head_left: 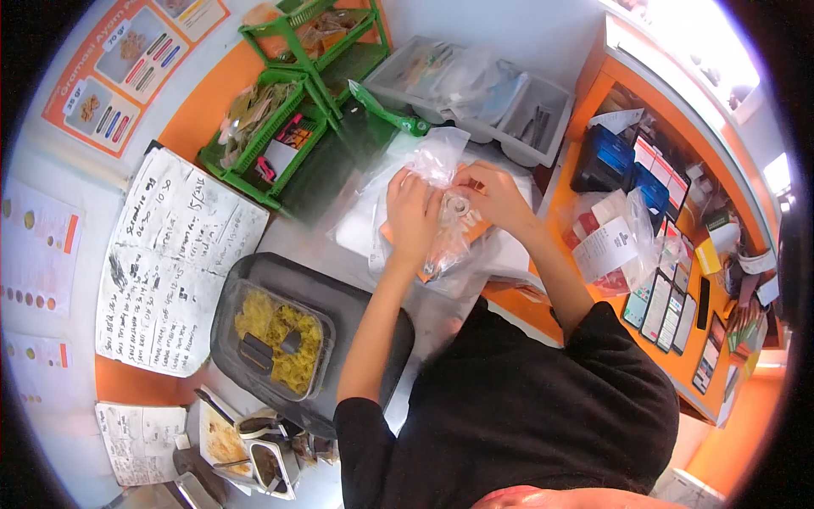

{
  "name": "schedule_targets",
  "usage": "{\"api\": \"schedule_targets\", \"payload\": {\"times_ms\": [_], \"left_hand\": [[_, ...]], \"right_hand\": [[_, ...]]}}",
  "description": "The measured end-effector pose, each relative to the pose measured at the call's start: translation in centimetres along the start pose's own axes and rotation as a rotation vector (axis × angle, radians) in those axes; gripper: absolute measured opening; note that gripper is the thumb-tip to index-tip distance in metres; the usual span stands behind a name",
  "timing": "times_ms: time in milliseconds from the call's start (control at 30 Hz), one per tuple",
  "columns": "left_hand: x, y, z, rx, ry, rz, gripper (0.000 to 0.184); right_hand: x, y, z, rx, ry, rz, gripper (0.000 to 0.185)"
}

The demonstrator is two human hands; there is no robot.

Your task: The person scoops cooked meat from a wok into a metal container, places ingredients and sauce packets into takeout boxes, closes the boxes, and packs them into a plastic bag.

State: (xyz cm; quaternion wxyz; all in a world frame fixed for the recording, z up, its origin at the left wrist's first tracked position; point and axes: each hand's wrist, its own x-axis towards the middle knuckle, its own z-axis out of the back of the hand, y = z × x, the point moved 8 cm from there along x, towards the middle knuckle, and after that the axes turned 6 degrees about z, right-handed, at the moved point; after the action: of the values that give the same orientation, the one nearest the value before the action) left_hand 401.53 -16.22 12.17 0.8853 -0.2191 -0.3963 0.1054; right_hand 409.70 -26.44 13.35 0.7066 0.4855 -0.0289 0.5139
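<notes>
A clear plastic bag [462, 229] lies on the metal counter with something orange and white inside. My left hand [414, 210] is closed on the left side of the bag's gathered upper part. On the other side, my right hand [493, 193] has its fingers curled in and gripping the plastic. A small brown-red piece [476, 185] shows at the right fingers; its kind is unclear. The bag's loose top [441, 153] stands up beyond both hands. White sheets or plastic [360, 229] lie beneath the bag.
Behind the hands stand a grey divided bin [547, 119] of plastic packs and a green rack [326, 119]. A black-lidded tub [356, 339] bears a clear box of yellow food [284, 339]. Several phones [657, 310] and a packed bag [606, 246] occupy the orange shelf at right.
</notes>
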Motion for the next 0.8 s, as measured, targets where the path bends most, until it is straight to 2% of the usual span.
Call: {"api": "schedule_targets", "payload": {"times_ms": [67, 167, 267, 367, 467, 567, 667, 800], "left_hand": [[0.3, -0.9, 1.1, 0.112, -0.007, -0.006, 0.015], [0.8, -2.1, 1.2, 0.206, 0.189, -0.007, 0.014], [1.0, -1.7, 1.2, 0.170, 0.221, -0.067, 0.011], [1.8, -1.5, 2.1, 0.083, 0.146, -0.032, 0.013], [3.1, -0.7, 1.0, 0.116, 0.355, -0.021, 0.019], [3.9, 1.5, -0.2, -0.097, 0.621, 0.399, 0.023], [4.1, 3.8, -3.0, -0.107, 0.806, 0.398, 0.027], [3.3, 5.0, -4.1, -0.233, 0.921, 0.547, 0.024]], "right_hand": [[0.1, -0.2, 0.2, 0.018, -0.015, 0.000, 0.012], [-0.1, -1.6, -0.9, -0.199, 0.020, 0.081, 0.011], [0.1, -0.8, -1.1, -0.241, 0.111, 0.107, 0.014], [0.3, -1.1, -0.6, 0.213, -0.063, -0.190, 0.017], [-0.3, 0.1, -0.1, 0.189, -0.248, -0.039, 0.019], [-1.2, 4.2, -0.8, -0.115, -0.269, 0.282, 0.020], [-0.8, 5.9, -2.8, -0.306, -0.170, 0.356, 0.021], [-1.2, 5.3, -4.3, -0.363, -0.133, 0.343, 0.020]]}}
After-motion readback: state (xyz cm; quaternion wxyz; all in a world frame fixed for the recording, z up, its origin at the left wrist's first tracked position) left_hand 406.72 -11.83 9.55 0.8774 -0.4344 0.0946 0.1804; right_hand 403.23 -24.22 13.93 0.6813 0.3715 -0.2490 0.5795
